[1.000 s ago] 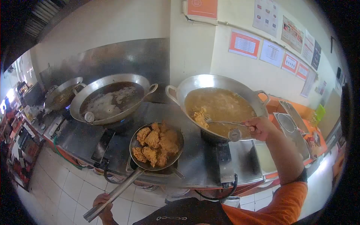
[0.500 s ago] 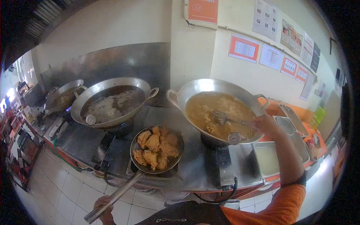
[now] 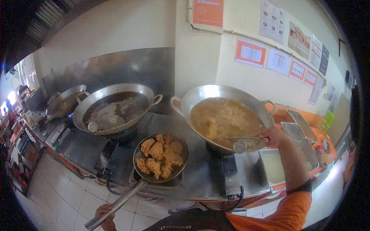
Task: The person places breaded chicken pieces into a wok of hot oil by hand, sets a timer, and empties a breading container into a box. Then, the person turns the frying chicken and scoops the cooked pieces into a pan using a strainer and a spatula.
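Both hands occupied: one at a wok of oil, one on a pan of fried pieces

Three woks stand in a row along the counter (image 3: 208, 179): the right wok (image 3: 212, 91), filled with light brown oil; the middle wok (image 3: 115, 90), holding darker oil with pale foam; and the small wok (image 3: 73, 91) at the far left. Two dial thermometers are in view, a left thermometer (image 3: 92, 127) and a right thermometer (image 3: 239, 146), one at each near rim of the two larger woks.

The right hand's fingers are closed round the handle of one metal utensil (image 3: 248, 137) over the right wok's near side; its head is hidden in the oil. One golden piece (image 3: 212, 130) shows in that oil.

The left hand (image 3: 106, 215) has its fingers wrapped round the handle of one long-handled pan (image 3: 179, 164), its bowl above the counter's front. At least eight fried pieces (image 3: 157, 151) are heaped inside, overlapping too much for a sure count.

Two control boxes (image 3: 231, 177) sit before the larger woks. The right thermometer stands between the viewer and the utensil's end, while the right forearm passes in front of the trays, among them a tray (image 3: 263, 163) of pale liquid. Three orange-bordered sheets (image 3: 251, 52) hang on the wall.
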Available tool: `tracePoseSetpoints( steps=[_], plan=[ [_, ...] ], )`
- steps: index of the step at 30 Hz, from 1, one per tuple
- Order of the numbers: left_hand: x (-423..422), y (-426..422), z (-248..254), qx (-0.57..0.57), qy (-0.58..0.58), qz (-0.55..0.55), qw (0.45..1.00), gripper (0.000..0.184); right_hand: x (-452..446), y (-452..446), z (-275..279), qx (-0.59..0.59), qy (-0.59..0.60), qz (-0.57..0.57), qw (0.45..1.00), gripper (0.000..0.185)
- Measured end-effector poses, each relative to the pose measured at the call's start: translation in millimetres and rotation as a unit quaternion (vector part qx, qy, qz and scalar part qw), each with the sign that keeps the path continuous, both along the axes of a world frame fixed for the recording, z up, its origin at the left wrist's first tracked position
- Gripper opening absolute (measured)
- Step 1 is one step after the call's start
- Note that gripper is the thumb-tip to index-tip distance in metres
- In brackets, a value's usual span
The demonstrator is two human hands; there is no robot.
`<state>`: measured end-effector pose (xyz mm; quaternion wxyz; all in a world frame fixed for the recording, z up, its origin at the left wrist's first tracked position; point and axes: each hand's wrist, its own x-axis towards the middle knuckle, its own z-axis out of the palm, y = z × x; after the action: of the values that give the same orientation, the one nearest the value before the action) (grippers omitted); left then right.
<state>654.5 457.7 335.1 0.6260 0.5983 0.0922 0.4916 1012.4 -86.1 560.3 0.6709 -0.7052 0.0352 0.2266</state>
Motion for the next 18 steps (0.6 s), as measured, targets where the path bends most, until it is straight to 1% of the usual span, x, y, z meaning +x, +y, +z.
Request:
tracePoseSetpoints(
  steps=[3,4,6,7,9,10,11,13,14,15,16,17,18],
  plan=[
    [2,-2,6,0.000,-0.005,0.005,1.000,0.034,7,0,-5,-0.002,-0.023,0.014,1.000,0.026],
    [3,-4,9,0.001,-0.008,0.010,1.000,0.034,3,4,-1,-0.025,-0.041,0.013,0.999,0.026],
    [2,5,-7,-0.036,-0.021,0.002,0.999,0.034,-11,19,16,-0.069,-0.078,0.011,0.995,0.025],
    [2,6,-7,-0.055,-0.028,-0.001,0.998,0.034,-17,24,22,-0.104,-0.098,0.018,0.990,0.026],
    [0,3,-5,-0.027,-0.003,0.000,1.000,0.033,-23,31,29,-0.174,-0.137,0.034,0.975,0.028],
    [-1,0,-1,-0.014,0.009,0.001,1.000,0.033,-21,30,25,-0.268,-0.230,0.084,0.932,0.028],
    [0,-3,3,-0.007,0.009,0.008,1.000,0.031,-17,25,18,-0.355,-0.318,0.134,0.869,0.029],
    [1,-8,10,0.006,0.012,0.029,0.999,0.028,-11,31,12,-0.448,-0.398,0.188,0.778,0.029],
    [1,-7,11,0.004,-0.002,0.018,1.000,0.027,-10,36,10,-0.464,-0.395,0.194,0.769,0.029],
    [3,-6,11,0.001,-0.016,0.007,1.000,0.026,-3,38,4,-0.471,-0.441,0.210,0.734,0.027],
    [3,-5,13,-0.001,-0.030,-0.006,1.000,0.025,3,40,-2,-0.478,-0.486,0.223,0.696,0.026],
    [2,-8,18,0.002,-0.012,0.017,1.000,0.024,15,43,-12,-0.470,-0.575,0.240,0.625,0.023],
    [2,-8,21,-0.003,-0.007,0.009,1.000,0.023,21,44,-20,-0.454,-0.614,0.243,0.598,0.021]
  ],
)
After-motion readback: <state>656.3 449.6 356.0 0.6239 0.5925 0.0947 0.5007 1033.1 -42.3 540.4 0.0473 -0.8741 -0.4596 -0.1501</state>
